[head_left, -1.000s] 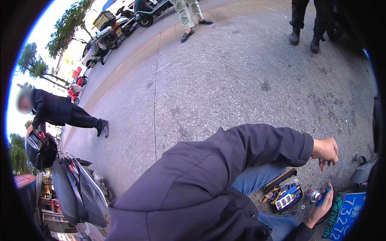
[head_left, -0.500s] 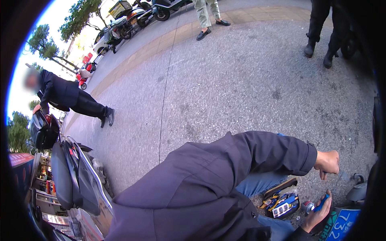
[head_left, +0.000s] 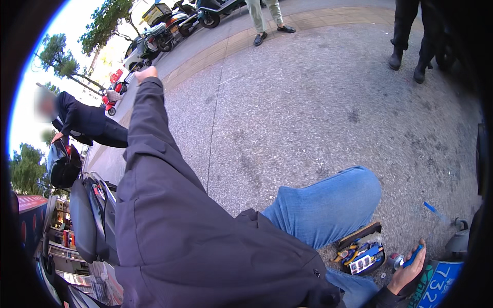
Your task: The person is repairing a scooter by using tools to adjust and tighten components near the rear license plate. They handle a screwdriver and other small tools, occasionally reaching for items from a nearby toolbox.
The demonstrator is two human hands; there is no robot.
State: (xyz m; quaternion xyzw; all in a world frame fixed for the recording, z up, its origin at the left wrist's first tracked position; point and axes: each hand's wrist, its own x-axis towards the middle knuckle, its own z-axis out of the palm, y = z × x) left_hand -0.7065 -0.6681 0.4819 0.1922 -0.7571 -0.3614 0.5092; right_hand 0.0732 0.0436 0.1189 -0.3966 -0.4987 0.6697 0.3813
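Note:
My left arm, in a dark sleeve, reaches up to the far left, and its hand (head_left: 147,74) is closed. What it holds, if anything, is too small to make out. My right hand (head_left: 408,272) is low on the right, closed round a blue-handled tool (head_left: 414,255) whose working end I cannot make out. Against its fingers is a small round metal can (head_left: 395,261). A slim blue stick with a clear end (head_left: 430,207) lies on the pavement beyond it. Close by, an open tool case (head_left: 382,263) holds several yellow and blue tools and small packets.
A blue number plate (head_left: 440,285) and a grey vehicle part (head_left: 457,241) stand beside my right hand. My jeans-clad knee (head_left: 328,205) is bent. At left a person in dark clothes (head_left: 84,115) touches a scooter (head_left: 84,220). Two people's legs and parked scooters (head_left: 169,25) are farther off.
My left arm has swung from the right side to the far upper left, uncovering my knee. The blue stick now shows on the pavement. My right hand has hardly moved.

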